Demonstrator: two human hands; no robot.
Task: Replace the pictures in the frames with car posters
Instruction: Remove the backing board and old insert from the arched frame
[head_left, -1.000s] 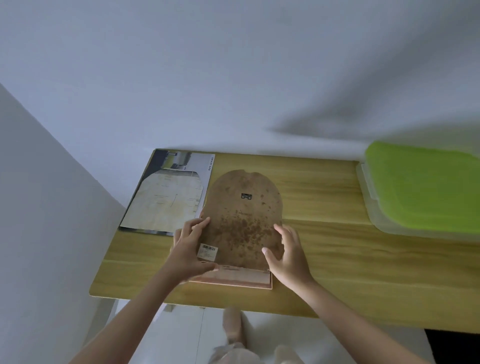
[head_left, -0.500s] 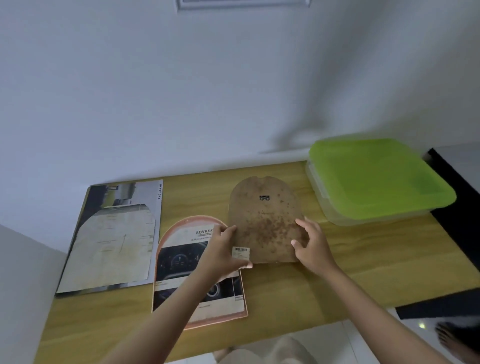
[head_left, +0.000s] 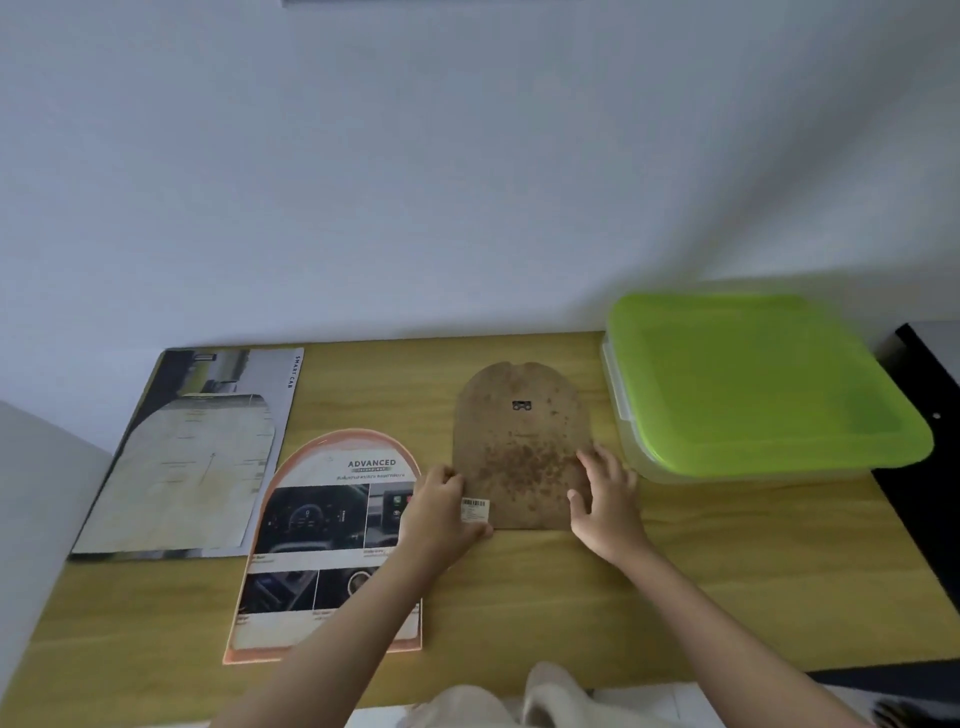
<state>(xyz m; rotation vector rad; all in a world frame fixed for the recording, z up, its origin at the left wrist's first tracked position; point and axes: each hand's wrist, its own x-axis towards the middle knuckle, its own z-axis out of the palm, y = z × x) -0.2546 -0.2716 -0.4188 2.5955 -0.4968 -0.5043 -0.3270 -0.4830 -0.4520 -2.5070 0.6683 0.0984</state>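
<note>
A brown, stained, arch-shaped backing board lies flat on the wooden table. My left hand grips its lower left corner by a barcode sticker. My right hand holds its lower right edge, fingers on top. Left of the board lies an arch-shaped pink frame with a car poster headed "ADVANCED" in it, my left forearm crossing over it. Further left, a pale arch-shaped sheet rests on a rectangular car poster.
A clear plastic box with a green lid stands at the table's back right, close to the board. A white wall runs behind the table. A dark surface borders the table on the right.
Both hands carried the backing board off the pink frame and to the right, set it on the table, and uncovered the poster in the frame. The camera view shifted right.
</note>
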